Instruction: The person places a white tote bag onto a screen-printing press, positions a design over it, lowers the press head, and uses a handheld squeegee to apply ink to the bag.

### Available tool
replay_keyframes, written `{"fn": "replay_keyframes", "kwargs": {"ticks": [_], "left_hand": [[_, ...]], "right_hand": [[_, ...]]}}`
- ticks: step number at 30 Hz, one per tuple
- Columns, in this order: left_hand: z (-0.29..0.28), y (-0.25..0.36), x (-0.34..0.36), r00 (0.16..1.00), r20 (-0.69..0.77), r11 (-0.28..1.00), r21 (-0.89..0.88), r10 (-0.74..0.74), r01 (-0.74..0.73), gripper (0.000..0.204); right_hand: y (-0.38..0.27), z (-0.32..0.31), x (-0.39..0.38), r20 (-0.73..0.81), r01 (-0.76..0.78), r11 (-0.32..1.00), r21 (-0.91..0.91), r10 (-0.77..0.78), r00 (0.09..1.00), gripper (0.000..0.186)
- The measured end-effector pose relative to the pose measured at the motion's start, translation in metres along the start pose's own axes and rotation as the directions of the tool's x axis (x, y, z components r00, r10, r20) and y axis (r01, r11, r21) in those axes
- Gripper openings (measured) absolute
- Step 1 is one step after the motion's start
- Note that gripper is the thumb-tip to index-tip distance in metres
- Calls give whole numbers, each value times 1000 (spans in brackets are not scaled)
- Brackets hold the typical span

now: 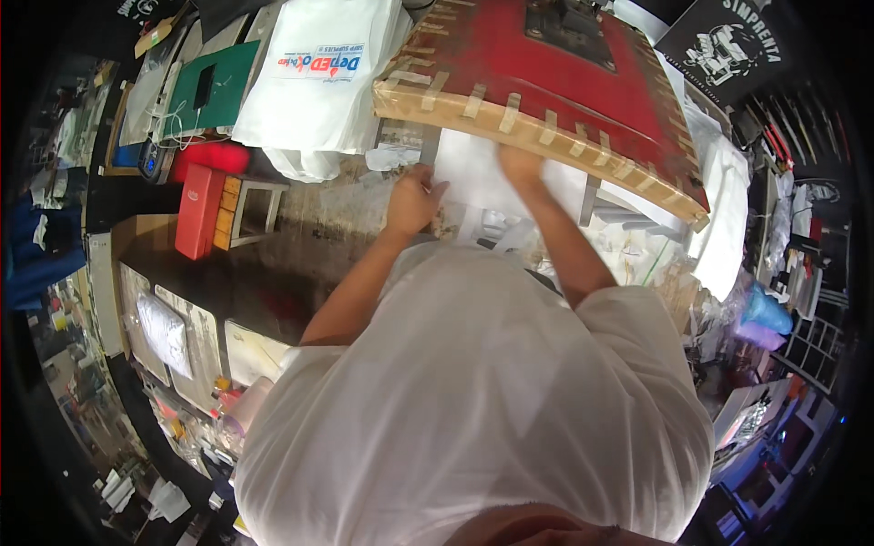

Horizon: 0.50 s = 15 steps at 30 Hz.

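Observation:
My left hand (415, 198), fingers curled, grips the left edge of a white sheet (469, 173) lying under the front of a large red screen frame (583, 105) edged with brown tape. My right hand (519, 168) rests on that sheet; its fingertips are hidden beneath the frame's taped edge. Left of the frame is a stack of white printed bags (309, 109). More white cloth (724, 209) hangs at the frame's right side.
A green board (209, 91) with a dark device and cable sits upper left, above a red box (198, 211) and small stool (255, 214). Boards and a white bundle (164, 332) are lower left. Blue and purple bags (765, 314) and cluttered racks line the right.

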<state>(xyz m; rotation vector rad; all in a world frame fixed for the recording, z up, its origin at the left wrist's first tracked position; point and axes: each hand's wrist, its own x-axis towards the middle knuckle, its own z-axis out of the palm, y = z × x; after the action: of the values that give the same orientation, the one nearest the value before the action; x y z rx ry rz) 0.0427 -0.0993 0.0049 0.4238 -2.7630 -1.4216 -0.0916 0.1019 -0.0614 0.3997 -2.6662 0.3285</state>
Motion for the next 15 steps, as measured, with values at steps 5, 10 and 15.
{"fn": "replay_keyframes", "kwargs": {"ticks": [5,10,15], "left_hand": [[11,-10,13,999,3,999,32,43,-44,29],[7,-18,15,996,17,996,12,84,-84,27],[5,-21,15,999,41,997,-81,21,-18,29]], "right_hand": [[-21,-10,12,99,55,980,192,-75,992,36],[70,-55,17,49,-60,986,155,53,997,33],[-12,-13,-1,-20,170,985,42,-169,985,29]]}}
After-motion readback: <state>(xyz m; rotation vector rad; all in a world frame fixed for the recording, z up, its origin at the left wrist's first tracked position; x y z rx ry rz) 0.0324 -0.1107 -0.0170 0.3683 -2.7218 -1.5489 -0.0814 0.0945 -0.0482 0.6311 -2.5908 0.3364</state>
